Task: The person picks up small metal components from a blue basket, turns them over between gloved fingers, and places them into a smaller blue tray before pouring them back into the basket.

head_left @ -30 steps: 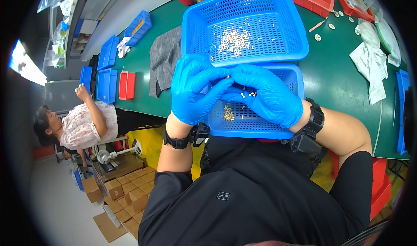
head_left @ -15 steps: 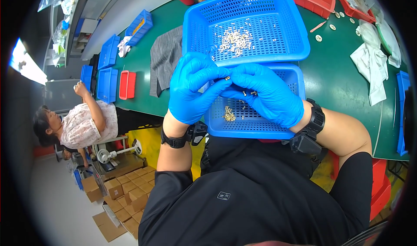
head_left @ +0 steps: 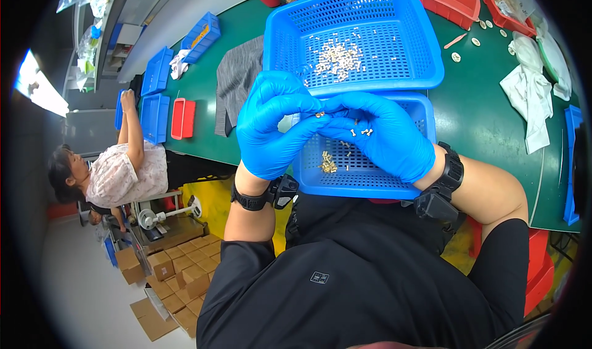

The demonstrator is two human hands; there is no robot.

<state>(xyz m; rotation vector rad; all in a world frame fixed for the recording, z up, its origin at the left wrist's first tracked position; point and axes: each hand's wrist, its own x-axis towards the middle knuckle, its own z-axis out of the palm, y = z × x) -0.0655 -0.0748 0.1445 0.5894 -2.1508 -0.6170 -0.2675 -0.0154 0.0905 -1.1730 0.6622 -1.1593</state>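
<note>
Your blue-gloved left hand (head_left: 277, 124) and blue-gloved right hand (head_left: 382, 136) meet fingertip to fingertip, pinching a tiny pale metal piece (head_left: 320, 114) over the near blue perforated plastic basket (head_left: 370, 176). Stay low above it (dropped pieces then land inside). More loose pieces (head_left: 364, 131) rest on your right fingers; keep that palm level. The far blue basket (head_left: 351, 37) holds the main pile.

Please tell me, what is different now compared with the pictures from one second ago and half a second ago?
Very little changed. The left hand and right hand, both in blue gloves, stay together over the near blue plastic basket, fingertips pinching a small pale part; the fingers only shifted slightly. The co-worker's raised arm at the far left moved a little. The far blue basket with its pile of small parts stayed in place.
</note>
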